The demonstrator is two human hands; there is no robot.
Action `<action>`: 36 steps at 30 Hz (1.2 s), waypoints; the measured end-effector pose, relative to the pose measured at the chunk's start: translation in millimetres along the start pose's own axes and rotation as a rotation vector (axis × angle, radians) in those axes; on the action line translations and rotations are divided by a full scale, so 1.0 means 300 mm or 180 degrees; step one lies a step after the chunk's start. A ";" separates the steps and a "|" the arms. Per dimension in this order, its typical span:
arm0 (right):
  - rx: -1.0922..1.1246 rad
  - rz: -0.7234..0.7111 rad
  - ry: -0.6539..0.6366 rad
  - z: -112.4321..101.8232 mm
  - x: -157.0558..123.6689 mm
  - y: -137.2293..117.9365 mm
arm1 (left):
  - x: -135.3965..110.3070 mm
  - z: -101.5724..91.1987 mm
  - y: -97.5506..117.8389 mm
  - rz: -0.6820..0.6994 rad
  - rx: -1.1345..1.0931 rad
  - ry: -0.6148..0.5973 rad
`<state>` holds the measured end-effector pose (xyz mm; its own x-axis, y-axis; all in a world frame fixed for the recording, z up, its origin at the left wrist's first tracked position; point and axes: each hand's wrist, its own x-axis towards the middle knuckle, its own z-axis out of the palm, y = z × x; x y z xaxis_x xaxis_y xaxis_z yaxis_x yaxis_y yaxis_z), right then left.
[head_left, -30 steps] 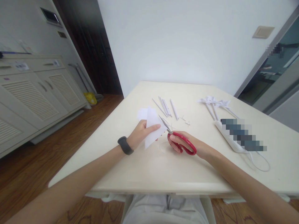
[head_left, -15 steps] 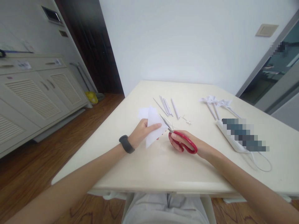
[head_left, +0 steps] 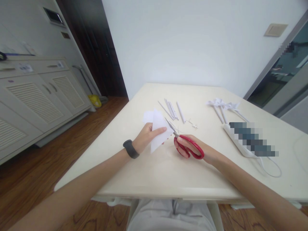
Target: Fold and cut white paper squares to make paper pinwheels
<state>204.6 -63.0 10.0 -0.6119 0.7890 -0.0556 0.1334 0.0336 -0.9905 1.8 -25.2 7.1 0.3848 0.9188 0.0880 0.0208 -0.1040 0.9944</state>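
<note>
My left hand [head_left: 145, 138] pinches a folded white sheet of paper [head_left: 159, 131] and holds it just above the cream table [head_left: 154, 173]. A dark band sits on that wrist. My right hand [head_left: 196, 150] grips red-handled scissors [head_left: 186, 144], fingers through the loops. The metal blades point up and left and meet the paper's right edge.
Several rolled white paper sticks [head_left: 172, 110] lie beyond the hands. Paper pinwheels on sticks [head_left: 223, 107] lie at the right, next to a white power strip [head_left: 243, 142] with its cord. A white louvred cabinet [head_left: 36, 99] stands on the left over the wood floor.
Both hands stay almost in place, paper and scissors still held. The view has shifted slightly.
</note>
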 end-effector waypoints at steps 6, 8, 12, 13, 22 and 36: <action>-0.0128 -0.0029 0.0018 -0.001 0.003 0.004 | -0.001 -0.001 -0.004 -0.0020 -0.0051 -0.0042; -0.0179 -0.0013 0.0045 -0.002 0.002 0.007 | -0.002 0.000 -0.003 -0.0030 -0.0063 -0.0025; -0.0182 0.0002 0.0069 -0.003 0.001 0.009 | -0.001 0.001 -0.001 -0.0040 -0.0067 -0.0010; -0.0181 -0.0002 0.0070 -0.003 0.001 0.009 | 0.000 0.000 -0.001 -0.0045 -0.0069 -0.0014; -0.0202 -0.0025 0.0007 0.000 0.006 -0.005 | -0.001 -0.004 0.002 -0.0033 -0.0135 -0.0072; -0.0173 -0.0161 -0.0189 -0.002 0.001 -0.016 | -0.003 -0.004 0.001 -0.0068 -0.0111 -0.0119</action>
<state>204.2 -62.6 14.9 -0.6639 0.7477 -0.0146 0.1423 0.1071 -0.9840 0.3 -25.5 7.4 0.4190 0.9057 0.0651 -0.0024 -0.0705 0.9975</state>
